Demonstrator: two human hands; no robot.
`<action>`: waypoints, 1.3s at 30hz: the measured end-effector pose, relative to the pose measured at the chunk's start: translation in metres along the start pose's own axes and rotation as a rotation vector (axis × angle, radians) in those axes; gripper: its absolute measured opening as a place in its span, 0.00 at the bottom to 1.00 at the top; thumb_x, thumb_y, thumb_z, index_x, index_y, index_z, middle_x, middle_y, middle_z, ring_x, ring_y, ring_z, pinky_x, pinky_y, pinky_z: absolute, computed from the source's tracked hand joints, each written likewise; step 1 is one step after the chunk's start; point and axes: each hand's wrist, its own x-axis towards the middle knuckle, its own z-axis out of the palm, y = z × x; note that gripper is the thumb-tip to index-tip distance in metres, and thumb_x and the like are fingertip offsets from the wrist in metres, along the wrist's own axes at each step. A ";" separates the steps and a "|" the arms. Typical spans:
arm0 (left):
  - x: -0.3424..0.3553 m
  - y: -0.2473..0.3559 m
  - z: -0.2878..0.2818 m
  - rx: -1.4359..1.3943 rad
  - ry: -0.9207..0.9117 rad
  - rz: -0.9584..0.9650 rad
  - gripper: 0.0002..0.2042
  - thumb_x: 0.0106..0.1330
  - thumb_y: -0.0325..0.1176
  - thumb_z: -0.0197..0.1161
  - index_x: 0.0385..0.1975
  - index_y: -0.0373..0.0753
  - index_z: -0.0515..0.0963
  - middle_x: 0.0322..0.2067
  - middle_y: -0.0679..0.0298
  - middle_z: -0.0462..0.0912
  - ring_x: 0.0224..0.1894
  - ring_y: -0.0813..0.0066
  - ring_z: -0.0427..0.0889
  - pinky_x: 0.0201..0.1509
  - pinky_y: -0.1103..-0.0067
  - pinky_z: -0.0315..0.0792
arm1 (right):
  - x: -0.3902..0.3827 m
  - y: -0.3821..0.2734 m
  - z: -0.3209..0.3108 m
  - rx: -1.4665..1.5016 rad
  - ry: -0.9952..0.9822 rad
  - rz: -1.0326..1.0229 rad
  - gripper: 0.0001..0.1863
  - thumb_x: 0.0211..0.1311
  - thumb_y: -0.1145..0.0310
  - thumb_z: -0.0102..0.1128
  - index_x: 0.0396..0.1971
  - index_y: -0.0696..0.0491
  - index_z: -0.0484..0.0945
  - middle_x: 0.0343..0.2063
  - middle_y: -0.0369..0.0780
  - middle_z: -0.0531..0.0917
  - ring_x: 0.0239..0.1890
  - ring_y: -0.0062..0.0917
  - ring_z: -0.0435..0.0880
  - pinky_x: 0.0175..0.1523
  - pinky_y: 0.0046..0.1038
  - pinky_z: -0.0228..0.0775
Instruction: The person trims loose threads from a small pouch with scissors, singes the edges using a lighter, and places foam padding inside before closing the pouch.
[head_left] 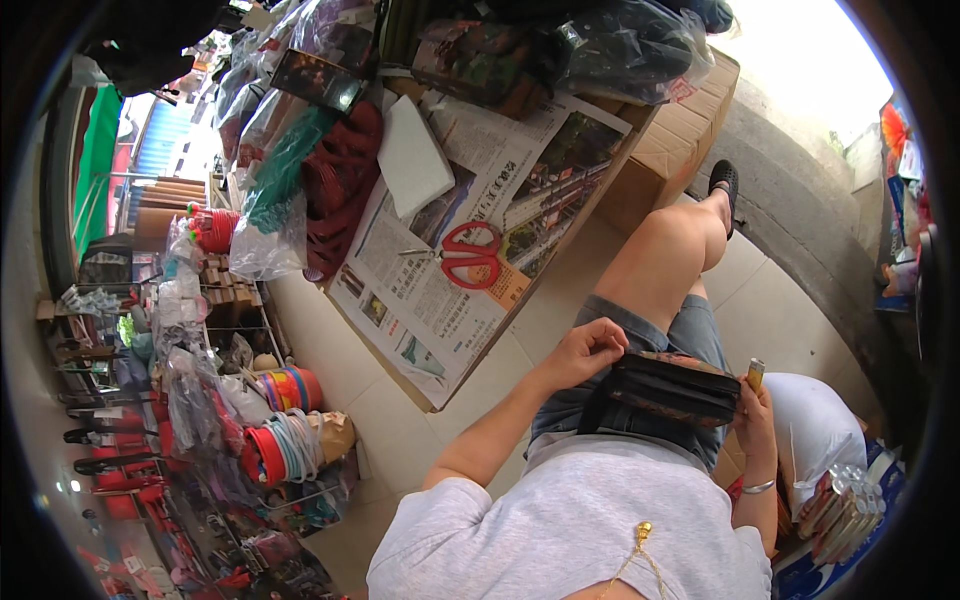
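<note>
A black zippered pouch (675, 388) with a patterned top lies across my lap, and a black strap hangs from its left end. My left hand (592, 352) is raised just beside that end, thumb and fingertips pinched together. Whatever may be between those fingertips is too small to make out. At the pouch's other end, my right hand (754, 412) is closed around a small yellow lighter (756, 375) whose metal top sticks up above the fingers. The thumb side of this hand rests against the pouch.
Red-handled scissors (470, 256) and a white foam block (414, 156) lie on a newspaper-covered table (440, 335). Bagged goods (630, 50) crowd its far side. A cardboard box (685, 125) stands beyond my knee, a white sack (815, 425) at my right, and crowded shelves (200, 400) at left.
</note>
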 end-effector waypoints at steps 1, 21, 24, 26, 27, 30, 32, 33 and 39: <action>0.001 -0.002 0.002 -0.001 0.001 0.001 0.07 0.64 0.22 0.61 0.40 0.38 0.76 0.32 0.72 0.77 0.36 0.89 0.74 0.41 0.88 0.69 | 0.000 0.000 0.002 -0.002 -0.001 0.001 0.07 0.68 0.63 0.56 0.40 0.49 0.72 0.18 0.24 0.63 0.17 0.06 0.57 0.19 0.11 0.46; 0.093 0.060 0.066 0.834 -0.255 0.395 0.30 0.55 0.26 0.62 0.61 0.40 0.65 0.51 0.45 0.74 0.55 0.47 0.73 0.59 0.63 0.68 | 0.053 -0.025 0.102 -0.414 0.111 -0.629 0.14 0.56 0.71 0.69 0.29 0.51 0.68 0.24 0.27 0.65 0.27 0.10 0.62 0.29 0.16 0.55; 0.111 0.044 0.061 0.719 -0.313 0.202 0.25 0.60 0.28 0.59 0.59 0.42 0.67 0.48 0.44 0.77 0.52 0.47 0.77 0.55 0.66 0.71 | 0.049 -0.019 0.115 -0.574 0.192 -0.893 0.12 0.58 0.75 0.66 0.28 0.52 0.67 0.26 0.33 0.72 0.31 0.21 0.69 0.36 0.21 0.63; 0.112 0.044 0.063 0.721 -0.324 0.160 0.24 0.61 0.28 0.59 0.59 0.42 0.68 0.48 0.45 0.78 0.52 0.49 0.77 0.56 0.67 0.71 | 0.038 -0.025 0.110 -0.943 0.210 -1.130 0.12 0.53 0.78 0.65 0.27 0.53 0.68 0.31 0.40 0.76 0.41 0.36 0.72 0.46 0.30 0.66; 0.112 0.050 0.064 0.652 -0.305 0.093 0.23 0.61 0.26 0.57 0.59 0.42 0.68 0.49 0.52 0.78 0.52 0.59 0.77 0.57 0.71 0.69 | 0.034 -0.025 0.104 -0.936 0.226 -1.121 0.12 0.53 0.78 0.65 0.27 0.53 0.68 0.31 0.40 0.76 0.41 0.36 0.72 0.46 0.30 0.66; 0.107 0.047 0.053 0.495 -0.235 -0.010 0.22 0.62 0.24 0.56 0.58 0.41 0.69 0.48 0.59 0.78 0.52 0.69 0.76 0.58 0.76 0.67 | 0.024 -0.026 0.088 -1.188 0.140 -1.133 0.11 0.48 0.73 0.66 0.26 0.53 0.70 0.33 0.37 0.79 0.45 0.37 0.74 0.53 0.36 0.63; 0.101 0.049 0.039 0.397 -0.099 0.020 0.19 0.63 0.23 0.54 0.55 0.41 0.71 0.47 0.64 0.75 0.52 0.74 0.73 0.59 0.80 0.64 | 0.024 -0.023 0.072 -1.223 0.073 -1.093 0.11 0.49 0.76 0.66 0.26 0.53 0.69 0.32 0.38 0.79 0.44 0.36 0.74 0.51 0.35 0.63; 0.099 0.055 0.032 0.282 0.029 -0.013 0.19 0.64 0.23 0.52 0.56 0.41 0.70 0.47 0.63 0.75 0.51 0.74 0.74 0.57 0.80 0.67 | 0.022 -0.022 0.063 -1.272 0.005 -1.056 0.11 0.49 0.78 0.66 0.25 0.53 0.69 0.30 0.38 0.79 0.42 0.35 0.74 0.50 0.35 0.63; 0.080 0.084 0.029 0.440 0.184 0.093 0.22 0.61 0.19 0.49 0.57 0.40 0.67 0.48 0.58 0.76 0.49 0.70 0.77 0.54 0.79 0.71 | 0.021 -0.007 0.067 -0.949 -0.040 -0.842 0.15 0.41 0.81 0.64 0.28 0.52 0.69 0.33 0.40 0.78 0.42 0.34 0.77 0.45 0.35 0.68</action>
